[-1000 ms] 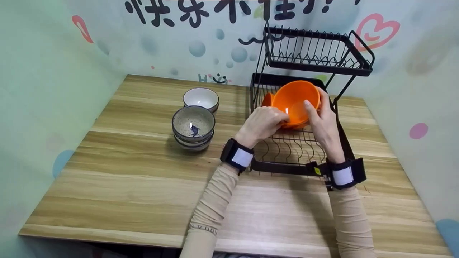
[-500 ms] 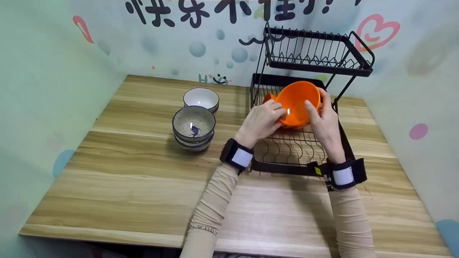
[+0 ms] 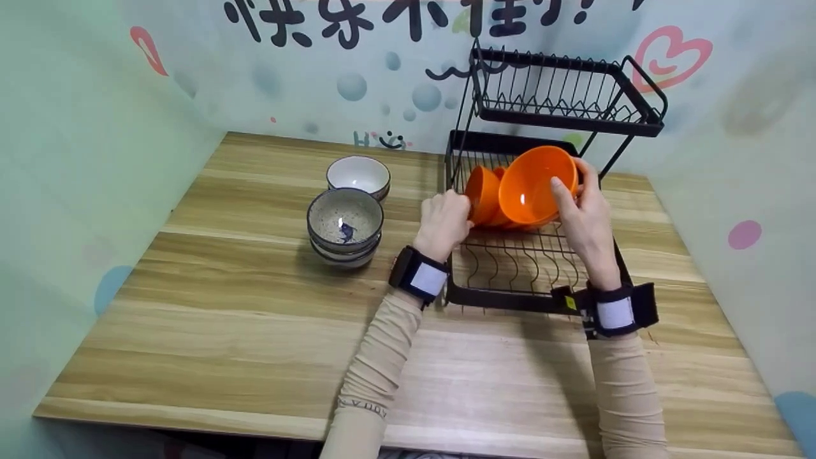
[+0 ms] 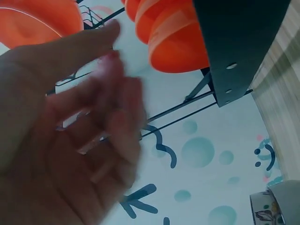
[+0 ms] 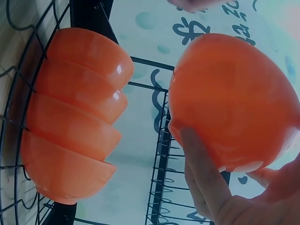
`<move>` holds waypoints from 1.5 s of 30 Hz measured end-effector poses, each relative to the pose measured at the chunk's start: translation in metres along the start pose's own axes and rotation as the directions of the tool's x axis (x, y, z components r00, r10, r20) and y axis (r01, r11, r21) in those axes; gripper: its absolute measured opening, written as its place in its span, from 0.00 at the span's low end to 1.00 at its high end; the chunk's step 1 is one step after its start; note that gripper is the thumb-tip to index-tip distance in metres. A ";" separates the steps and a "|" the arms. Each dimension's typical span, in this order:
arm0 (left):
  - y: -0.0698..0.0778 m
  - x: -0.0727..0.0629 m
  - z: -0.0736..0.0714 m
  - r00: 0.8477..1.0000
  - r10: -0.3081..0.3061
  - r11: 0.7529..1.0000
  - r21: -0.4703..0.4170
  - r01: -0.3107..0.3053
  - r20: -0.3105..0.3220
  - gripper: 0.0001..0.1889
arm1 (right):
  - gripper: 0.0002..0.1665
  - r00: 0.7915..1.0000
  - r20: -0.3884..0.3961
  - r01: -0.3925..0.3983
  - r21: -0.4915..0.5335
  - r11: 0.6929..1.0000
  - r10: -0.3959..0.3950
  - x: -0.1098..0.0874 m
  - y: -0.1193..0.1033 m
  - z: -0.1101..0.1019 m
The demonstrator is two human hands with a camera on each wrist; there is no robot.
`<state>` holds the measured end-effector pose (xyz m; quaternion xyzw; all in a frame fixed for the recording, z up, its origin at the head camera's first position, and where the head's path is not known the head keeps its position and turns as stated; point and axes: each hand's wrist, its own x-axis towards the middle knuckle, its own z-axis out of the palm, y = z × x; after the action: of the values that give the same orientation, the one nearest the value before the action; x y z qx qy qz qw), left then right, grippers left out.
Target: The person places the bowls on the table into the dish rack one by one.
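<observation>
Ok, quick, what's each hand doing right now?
Left hand: open, fingers loosely curled, holding nothing.
Right hand: closed, gripping an orange bowl.

the person's right fingers [image 3: 586,172] hold a tilted orange bowl [image 3: 534,183] over the black rack [image 3: 503,298].

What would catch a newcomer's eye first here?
The orange bowl in the right hand, over the lower shelf of the black rack, stands out most. More orange bowls line that shelf on edge. On the table, two stacks of pale bowls sit left of the rack.
</observation>
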<state>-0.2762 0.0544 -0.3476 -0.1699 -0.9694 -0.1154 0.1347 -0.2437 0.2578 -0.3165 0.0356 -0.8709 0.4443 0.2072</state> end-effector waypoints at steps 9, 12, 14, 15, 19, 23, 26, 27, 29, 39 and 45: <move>0.000 -0.005 -0.002 0.955 -0.143 0.989 0.012 0.145 0.261 0.13 | 0.33 1.000 -0.012 -0.017 -0.034 0.999 0.017 0.000 0.002 -0.004; 0.000 -0.005 -0.003 0.951 -0.145 0.988 -0.008 0.153 0.274 0.14 | 0.33 0.999 -0.028 -0.035 -0.065 0.997 0.034 0.001 0.002 -0.006; 0.000 -0.005 -0.003 0.951 -0.146 0.987 -0.018 0.157 0.274 0.14 | 0.33 0.998 -0.041 -0.050 -0.078 0.996 0.047 0.001 0.003 -0.009; 0.000 -0.005 -0.003 0.951 -0.146 0.987 -0.023 0.158 0.273 0.14 | 0.34 0.998 -0.043 -0.058 -0.079 0.995 0.055 0.002 0.004 -0.010; 0.000 -0.004 -0.003 0.952 -0.150 0.986 -0.030 0.164 0.268 0.14 | 0.34 0.995 -0.047 -0.089 -0.076 0.993 0.086 0.004 0.005 -0.018; -0.001 -0.003 -0.002 0.951 -0.149 0.986 -0.037 0.165 0.270 0.13 | 0.37 0.990 -0.055 -0.136 -0.085 0.987 0.132 0.006 0.010 -0.029; -0.002 -0.003 -0.001 0.951 -0.147 0.986 -0.042 0.164 0.271 0.13 | 0.39 0.984 -0.072 -0.170 -0.119 0.978 0.162 0.008 0.014 -0.038; -0.002 -0.003 -0.001 0.952 -0.146 0.986 -0.042 0.163 0.270 0.13 | 0.39 0.983 -0.080 -0.177 -0.138 0.974 0.168 0.009 0.015 -0.041; -0.002 -0.003 -0.001 0.952 -0.144 0.986 -0.043 0.161 0.269 0.14 | 0.39 0.980 -0.100 -0.188 -0.183 0.965 0.172 0.010 0.018 -0.046; -0.006 -0.004 -0.002 0.953 -0.134 0.986 -0.055 0.154 0.272 0.13 | 0.44 0.964 -0.056 -0.259 -0.387 0.885 0.258 0.029 0.033 -0.055; -0.006 -0.004 -0.003 0.951 -0.125 0.988 -0.055 0.146 0.283 0.14 | 0.48 0.960 0.002 -0.246 -0.479 0.843 0.281 0.044 0.040 -0.056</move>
<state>-0.2741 0.0474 -0.3469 -0.1226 -0.9830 -0.1357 -0.0177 -0.2757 0.3314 -0.3010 -0.1201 -0.9563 0.2404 0.1151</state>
